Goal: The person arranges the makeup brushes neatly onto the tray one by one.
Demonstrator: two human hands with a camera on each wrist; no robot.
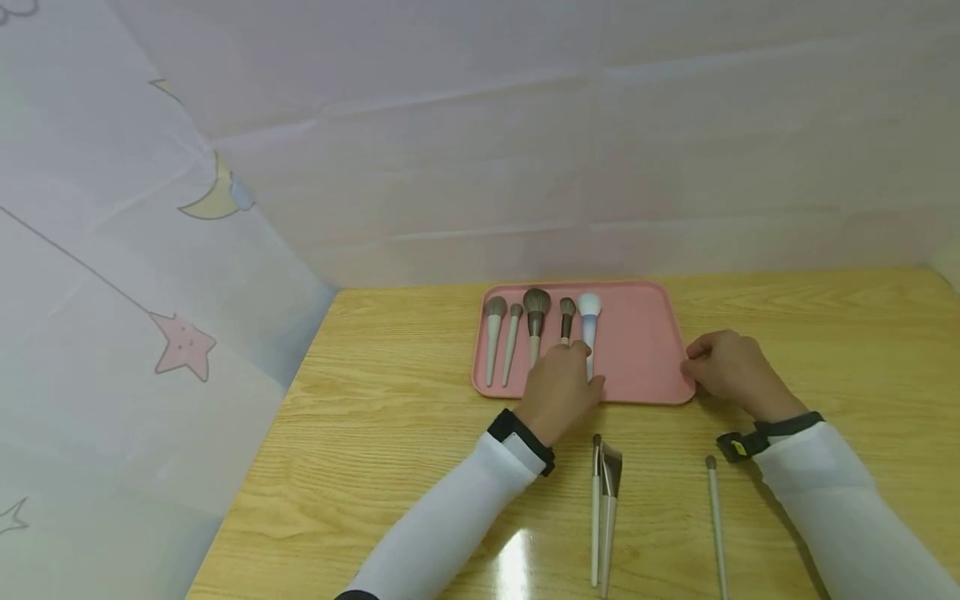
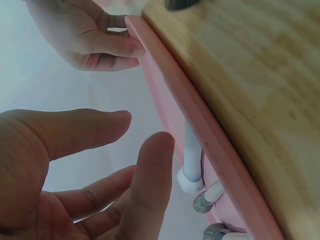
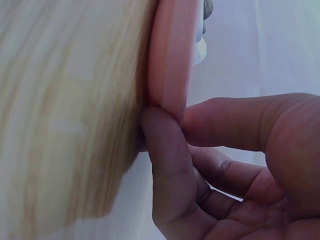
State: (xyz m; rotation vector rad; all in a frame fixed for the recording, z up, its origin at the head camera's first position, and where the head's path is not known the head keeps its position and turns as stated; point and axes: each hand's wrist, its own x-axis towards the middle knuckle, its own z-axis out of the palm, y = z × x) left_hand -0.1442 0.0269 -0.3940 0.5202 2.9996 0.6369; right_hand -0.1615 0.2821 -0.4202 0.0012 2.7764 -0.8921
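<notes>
A pink tray [image 1: 637,342] lies on the wooden table, with several makeup brushes [image 1: 536,312] side by side across its left part. My right hand [image 1: 735,375] pinches the tray's near right corner between thumb and fingers, as the right wrist view also shows at the tray rim [image 3: 172,65]. Over the near side of the tray is my left hand [image 1: 558,387], hiding the lower handles of some brushes. In the left wrist view its thumb and fingers [image 2: 155,175] stand apart with nothing between them. Nearest to it is the white-tipped brush [image 1: 590,307], at the right of the row.
Two brushes, a thin one [image 1: 596,508] and a flat-headed one [image 1: 611,492], lie close together on the table [image 1: 360,467] in front of the tray. Another slim brush [image 1: 716,517] lies by the right forearm. A pale wall covering [image 1: 480,183] rises behind the table.
</notes>
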